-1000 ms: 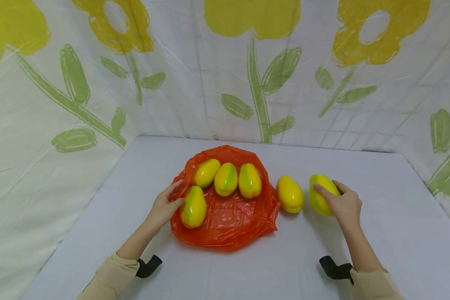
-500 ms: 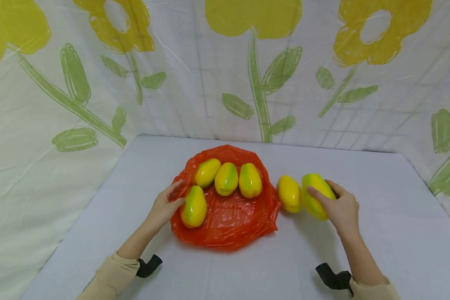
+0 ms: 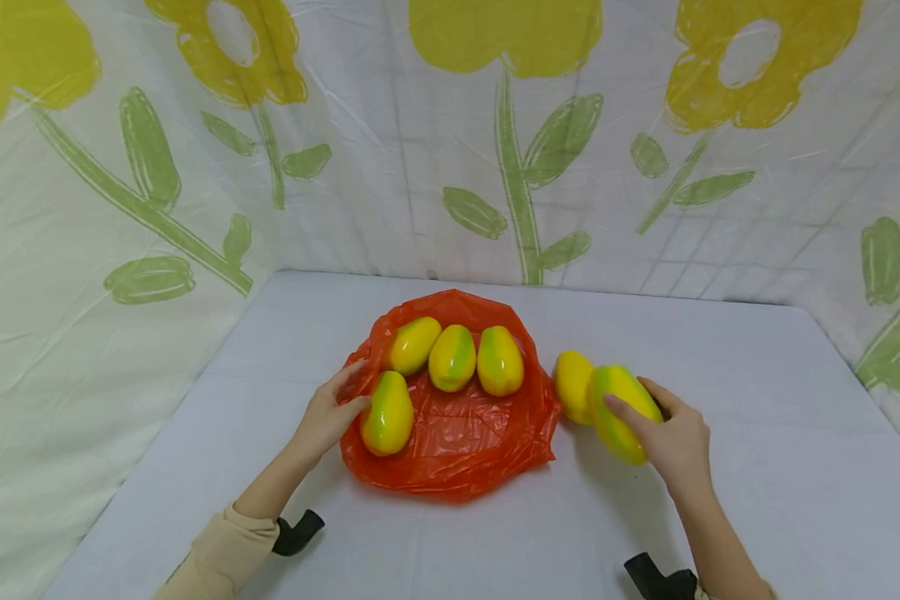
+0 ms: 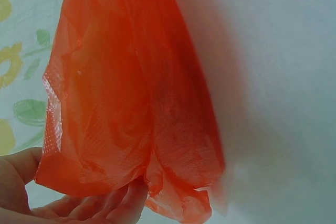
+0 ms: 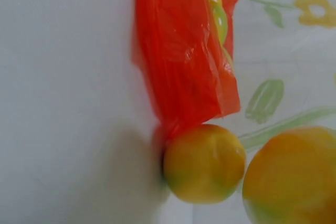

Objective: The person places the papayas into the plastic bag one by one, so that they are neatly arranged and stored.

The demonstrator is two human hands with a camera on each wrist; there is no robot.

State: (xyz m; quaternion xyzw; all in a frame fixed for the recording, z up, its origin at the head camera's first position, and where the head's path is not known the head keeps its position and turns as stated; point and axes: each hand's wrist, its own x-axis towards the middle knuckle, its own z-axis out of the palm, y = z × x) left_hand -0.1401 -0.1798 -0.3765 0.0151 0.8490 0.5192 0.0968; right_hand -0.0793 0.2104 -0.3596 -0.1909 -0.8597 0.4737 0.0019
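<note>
In the head view, an orange-red plastic bag (image 3: 457,450) lies wide-mouthed on the table with several glossy yellow-green papayas (image 3: 452,358) in it. My left hand (image 3: 328,417) holds the bag's left rim, its thumb beside the nearest papaya (image 3: 387,414). In the left wrist view, those fingers (image 4: 126,203) curl against the bag (image 4: 115,87). My right hand (image 3: 675,437) grips another papaya (image 3: 622,412) to the right of the bag. This held papaya (image 5: 294,177) looms close in the right wrist view and partly covers a loose papaya (image 3: 572,385) in the head view.
The loose papaya stands against the bag's right edge. Beneath everything is a white table (image 3: 795,467), backed by a white curtain (image 3: 390,183) printed with yellow flowers. A black wrist mount (image 3: 297,533) juts from the left sleeve.
My right hand has carried its papaya left and nearer to me, so it now overlaps the loose one. The left hand and the bag have stayed put.
</note>
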